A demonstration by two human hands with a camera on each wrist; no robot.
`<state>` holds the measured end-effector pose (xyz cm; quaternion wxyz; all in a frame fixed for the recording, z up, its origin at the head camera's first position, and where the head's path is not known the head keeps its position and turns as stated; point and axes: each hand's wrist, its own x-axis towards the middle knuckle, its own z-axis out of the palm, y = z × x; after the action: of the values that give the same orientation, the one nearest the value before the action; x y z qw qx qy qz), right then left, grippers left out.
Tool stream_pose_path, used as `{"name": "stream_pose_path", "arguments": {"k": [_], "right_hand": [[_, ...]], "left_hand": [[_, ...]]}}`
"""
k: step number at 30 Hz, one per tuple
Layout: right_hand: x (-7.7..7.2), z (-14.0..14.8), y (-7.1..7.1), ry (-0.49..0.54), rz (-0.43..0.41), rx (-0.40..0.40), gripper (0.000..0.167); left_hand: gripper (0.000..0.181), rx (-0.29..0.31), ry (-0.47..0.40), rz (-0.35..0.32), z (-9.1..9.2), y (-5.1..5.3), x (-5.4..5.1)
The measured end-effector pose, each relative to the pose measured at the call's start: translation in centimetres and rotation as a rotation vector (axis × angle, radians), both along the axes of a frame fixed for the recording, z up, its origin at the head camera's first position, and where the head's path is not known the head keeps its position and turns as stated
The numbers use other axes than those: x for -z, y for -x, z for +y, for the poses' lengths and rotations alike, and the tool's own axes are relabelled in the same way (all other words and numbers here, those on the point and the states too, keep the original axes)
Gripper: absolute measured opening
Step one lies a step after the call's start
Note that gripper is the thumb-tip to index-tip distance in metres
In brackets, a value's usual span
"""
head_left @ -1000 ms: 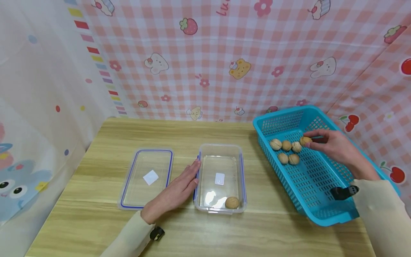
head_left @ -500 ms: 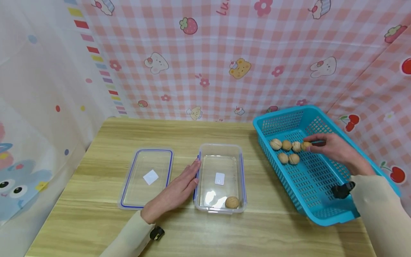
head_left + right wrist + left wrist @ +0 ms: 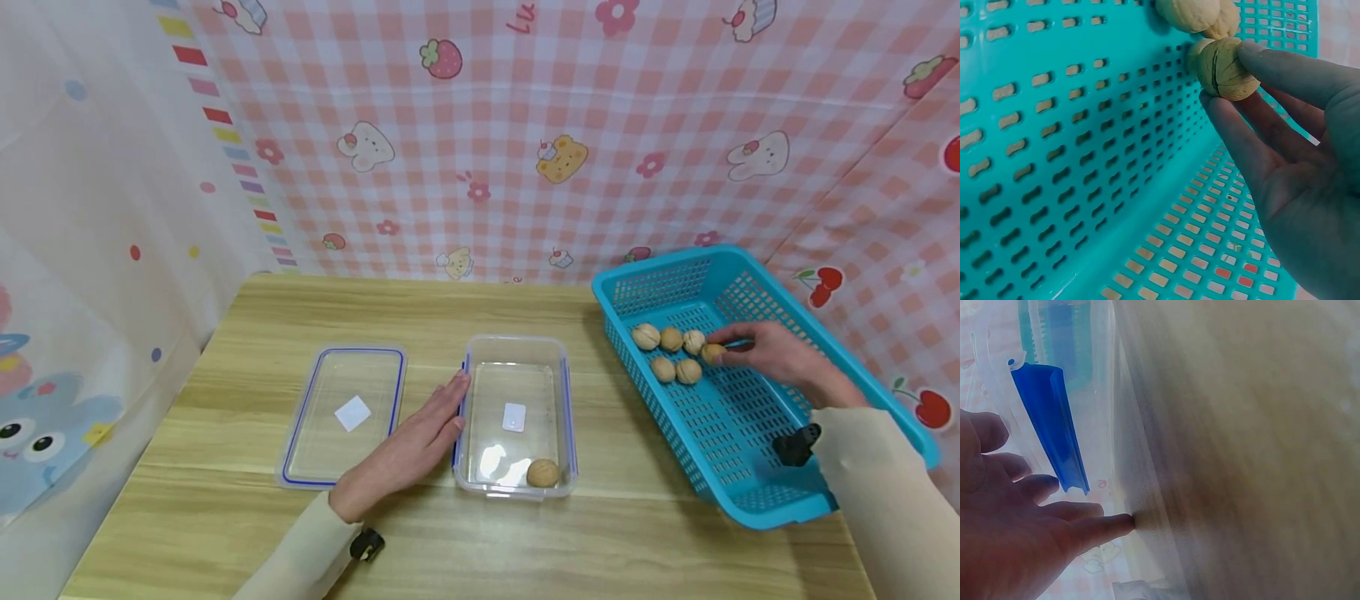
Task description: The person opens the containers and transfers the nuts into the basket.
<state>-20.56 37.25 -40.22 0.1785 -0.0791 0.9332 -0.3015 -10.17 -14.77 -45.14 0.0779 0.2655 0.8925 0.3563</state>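
Observation:
Inside the blue plastic basket, my right hand pinches a walnut between thumb and fingertips. Several other walnuts sit close by on the basket floor, just left of that hand. My left hand lies with straight fingers against the left side of a clear plastic box. In the left wrist view its fingers are near the box's blue clip. One walnut rests in the box's front right corner, beside a small white packet or label.
Left of the box a clear lid with a blue seal and a white square lies flat on the wooden table. A pink checked cloth hangs behind the table, with more cloth at both sides.
My right hand has shifted slightly toward the front of the basket, bringing its walnut closer to the front row of walnuts. The left hand keeps its place against the box.

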Motion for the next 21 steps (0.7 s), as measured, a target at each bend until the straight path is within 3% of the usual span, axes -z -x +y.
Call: {"name": "stream_pose_path", "arguments": {"k": [10, 21], "right_hand": [[0.65, -0.24, -0.06, -0.026, -0.001, -0.021, 0.038], [1.01, 0.04, 0.14, -0.032, -0.039, -0.021, 0.041]], "left_hand": [[0.058, 0.000, 0.003, -0.003, -0.02, -0.03, -0.05], [0.057, 0.006, -0.007, 0.021, 0.01, -0.01, 0.06]]}}
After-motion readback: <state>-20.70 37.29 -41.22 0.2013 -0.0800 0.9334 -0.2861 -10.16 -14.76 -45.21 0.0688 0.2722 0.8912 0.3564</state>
